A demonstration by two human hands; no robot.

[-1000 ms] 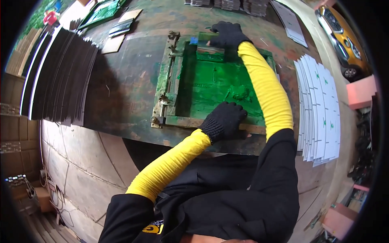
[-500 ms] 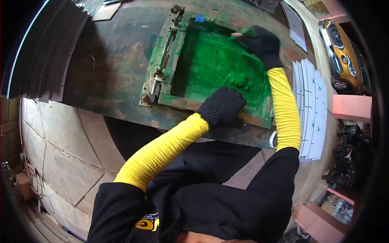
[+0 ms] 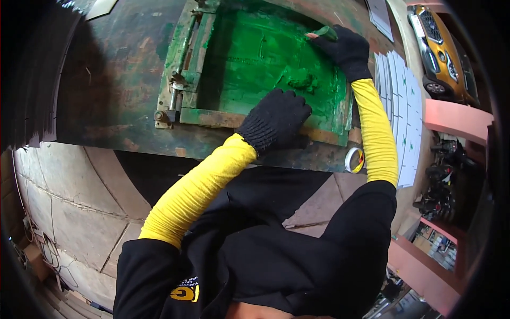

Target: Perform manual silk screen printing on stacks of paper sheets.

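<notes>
A screen-printing frame (image 3: 212,118) lies on the table, its mesh (image 3: 244,72) covered in green ink. My left hand (image 3: 276,119), in a black knit glove, is closed over the frame's near wooden bar. Toward the far right corner, my right hand (image 3: 345,50), gloved in black as well, grips a small green-smeared tool (image 3: 328,33) above the mesh. One bare fingertip shows beside that tool; its exact kind is hard to make out. A thick lump of green ink (image 3: 302,80) sits on the mesh between my hands.
A metal hinge clamp (image 3: 178,80) runs along the frame's left side. White printed sheets (image 3: 398,106) are stacked at the right, with a tape roll (image 3: 354,159) by the table's near edge. Dark sheets (image 3: 32,90) stand at far left. A car (image 3: 443,58) is parked beyond.
The view has shifted, so the frame and table sit higher and farther left. My left hand stays on the near bar. My right hand still holds the tool near the far right corner.
</notes>
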